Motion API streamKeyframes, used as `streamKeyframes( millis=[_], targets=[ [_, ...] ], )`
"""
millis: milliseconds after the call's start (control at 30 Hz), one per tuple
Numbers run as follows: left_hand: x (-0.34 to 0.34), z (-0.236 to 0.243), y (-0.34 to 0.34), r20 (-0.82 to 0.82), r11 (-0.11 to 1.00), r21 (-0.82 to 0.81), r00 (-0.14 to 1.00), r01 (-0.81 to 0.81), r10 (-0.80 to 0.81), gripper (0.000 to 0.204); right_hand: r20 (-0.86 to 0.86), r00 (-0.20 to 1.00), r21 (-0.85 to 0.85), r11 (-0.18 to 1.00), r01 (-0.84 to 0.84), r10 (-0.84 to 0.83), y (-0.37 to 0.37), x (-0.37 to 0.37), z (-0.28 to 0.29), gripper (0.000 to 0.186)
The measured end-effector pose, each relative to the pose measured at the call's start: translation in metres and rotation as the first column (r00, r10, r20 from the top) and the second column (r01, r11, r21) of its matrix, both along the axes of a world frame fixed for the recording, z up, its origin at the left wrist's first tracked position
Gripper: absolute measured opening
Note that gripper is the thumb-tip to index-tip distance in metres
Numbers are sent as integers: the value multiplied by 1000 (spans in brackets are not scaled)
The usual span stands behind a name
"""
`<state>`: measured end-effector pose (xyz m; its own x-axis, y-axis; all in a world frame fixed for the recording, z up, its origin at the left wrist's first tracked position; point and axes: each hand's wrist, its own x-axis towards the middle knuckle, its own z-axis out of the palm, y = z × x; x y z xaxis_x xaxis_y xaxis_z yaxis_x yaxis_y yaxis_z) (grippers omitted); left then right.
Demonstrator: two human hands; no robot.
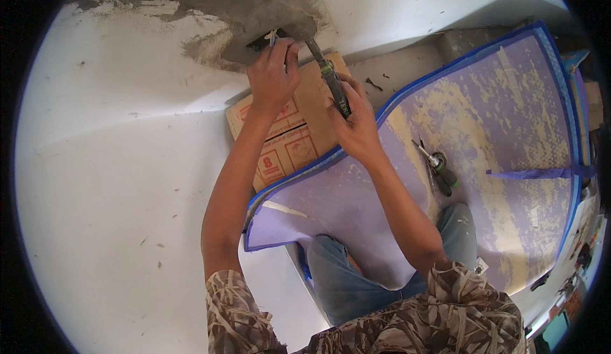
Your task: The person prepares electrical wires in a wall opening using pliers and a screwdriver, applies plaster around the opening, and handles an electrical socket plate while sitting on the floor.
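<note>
My left hand (273,77) reaches up to a dark hole (258,41) in the wall, its fingers pinched on thin pale wires (272,36) that come out there. Rough grey cement (235,10) surrounds the hole. Just to the right, my right hand (358,125) is closed around a black-and-green handled tool (330,77). The tool's narrow grey end points up toward the wall beside the hole; its exact kind is hard to make out. Part of its handle is hidden by my fingers.
A flattened brown cardboard box (305,118) lies beneath my hands. Over my knees and to the right spreads a worn purple mat (407,131) with blue edging. Screwdriver-like tools with black-and-green handles (445,176) rest on it. Dark scraps (374,85) lie near the wall.
</note>
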<state>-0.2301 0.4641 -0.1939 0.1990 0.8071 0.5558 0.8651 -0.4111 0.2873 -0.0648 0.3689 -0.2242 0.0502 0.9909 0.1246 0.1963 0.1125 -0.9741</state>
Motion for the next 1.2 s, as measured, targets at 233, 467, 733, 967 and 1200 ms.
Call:
streamKeyframes(
  millis=[233, 467, 733, 967, 1200],
  targets=[
    [2, -3, 2, 60, 998, 55, 998, 5, -9, 11, 218, 969, 167, 983, 80, -116, 15, -12, -7, 46],
    [1, -7, 2, 77, 999, 45, 997, 0, -4, 9, 275, 950, 225, 971, 84, -146, 25, -12, -11, 47],
    [3, -5, 2, 77, 999, 44, 997, 10, -14, 8, 271, 954, 226, 972, 70, -131, 30, -8, -13, 46],
    [6, -4, 1, 47, 997, 72, 999, -4, 0, 8, 136, 986, 173, 982, 73, -97, 36, -9, -20, 37],
    [-1, 1, -4, -65, 999, -36, 998, -7, 5, 24, 152, 981, 220, 971, 89, -124, 46, 0, -32, 24]
  ],
)
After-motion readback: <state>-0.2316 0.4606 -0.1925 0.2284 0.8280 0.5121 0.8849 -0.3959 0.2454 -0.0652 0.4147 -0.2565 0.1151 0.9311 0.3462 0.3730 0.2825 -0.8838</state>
